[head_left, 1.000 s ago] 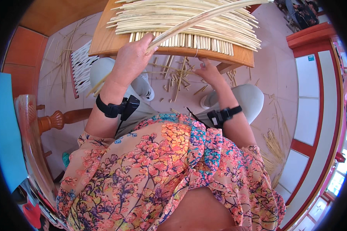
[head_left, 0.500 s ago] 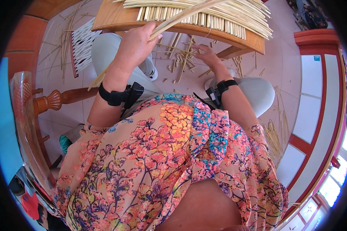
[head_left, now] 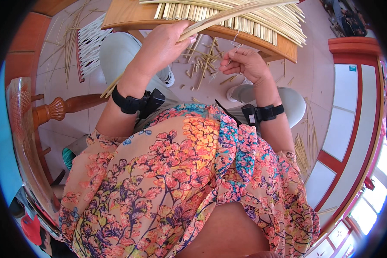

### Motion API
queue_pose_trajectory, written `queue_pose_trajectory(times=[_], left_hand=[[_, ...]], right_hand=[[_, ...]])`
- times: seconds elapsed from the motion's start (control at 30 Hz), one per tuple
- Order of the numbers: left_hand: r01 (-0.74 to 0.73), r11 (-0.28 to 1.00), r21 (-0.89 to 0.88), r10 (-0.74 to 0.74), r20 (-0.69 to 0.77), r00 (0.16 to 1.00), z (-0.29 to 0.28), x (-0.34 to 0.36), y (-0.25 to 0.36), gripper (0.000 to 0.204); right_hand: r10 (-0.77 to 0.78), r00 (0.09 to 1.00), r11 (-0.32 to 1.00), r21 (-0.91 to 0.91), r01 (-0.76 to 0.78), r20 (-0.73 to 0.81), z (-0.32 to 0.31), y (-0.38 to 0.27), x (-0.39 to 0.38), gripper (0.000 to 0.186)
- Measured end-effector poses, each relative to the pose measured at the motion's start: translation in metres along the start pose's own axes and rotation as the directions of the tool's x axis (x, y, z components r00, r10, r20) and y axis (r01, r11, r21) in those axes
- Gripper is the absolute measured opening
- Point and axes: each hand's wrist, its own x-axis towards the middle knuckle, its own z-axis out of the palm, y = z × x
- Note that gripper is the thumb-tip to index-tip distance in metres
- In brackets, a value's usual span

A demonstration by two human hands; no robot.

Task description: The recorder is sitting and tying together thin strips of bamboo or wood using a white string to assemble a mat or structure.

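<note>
My left hand [head_left: 163, 48] is closed around a long pale reed stalk [head_left: 234, 15], which slants up to the right over the wooden table [head_left: 121, 20]. The stalk's other end shows beside my left wrist. Just off the table's front edge, my right hand [head_left: 248, 64] has its fingers bent and pinched on a thin pale thread [head_left: 234, 42]. That thread rises to a mat of reed stalks [head_left: 262, 32] lined up along the edge, their cut ends facing me. More long stalks lie crosswise over the mat.
Cut stalk pieces [head_left: 198, 66] litter the tiled floor below the table. Longer stalks [head_left: 303, 155] lie at the right, others [head_left: 69, 38] at the far left beside a white woven panel [head_left: 90, 53]. A red-and-white cabinet [head_left: 346, 94] stands right, a carved wooden chair [head_left: 58, 109] left.
My right hand has come up and right, from low among the floor scraps to near the table edge, drawing the thread. My left hand has shifted slightly right with the stalk.
</note>
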Motion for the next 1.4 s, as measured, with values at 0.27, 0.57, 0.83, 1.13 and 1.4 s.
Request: queue_pose_trajectory(times=[0.27, 0.57, 0.83, 1.13, 1.4], left_hand=[[-0.127, 0.858, -0.498, 0.181, 0.062, 0.981, 0.019, 0.024, 0.005, 0.038], [0.289, 0.584, -0.759, 0.013, 0.365, 0.931, 0.014, 0.033, 0.022, 0.032], [0.282, 0.399, -0.873, 0.123, 0.355, 0.927, 0.01, 0.046, 0.025, 0.039], [0.215, 0.333, -0.918, 0.14, 0.274, 0.952, -0.004, 0.057, 0.036, 0.039], [0.178, 0.389, -0.904, 0.093, 0.231, 0.968, -0.01, 0.053, 0.024, 0.037]], right_hand=[[-0.166, 0.986, 0.955, 0.254, 0.154, 0.027, 0.017, -0.039, -0.008, 0.023], [-0.292, 0.95, 0.857, 0.411, 0.311, -0.111, 0.023, -0.05, 0.0, 0.022], [-0.356, 0.929, 0.893, -0.331, 0.306, -0.1, 0.044, 0.006, 0.012, 0.032], [-0.344, 0.906, 0.939, 0.091, 0.331, 0.248, 0.052, 0.026, 0.007, 0.016], [-0.201, 0.979, 0.949, 0.254, 0.188, 0.028, 0.028, 0.033, -0.025, 0.023]])
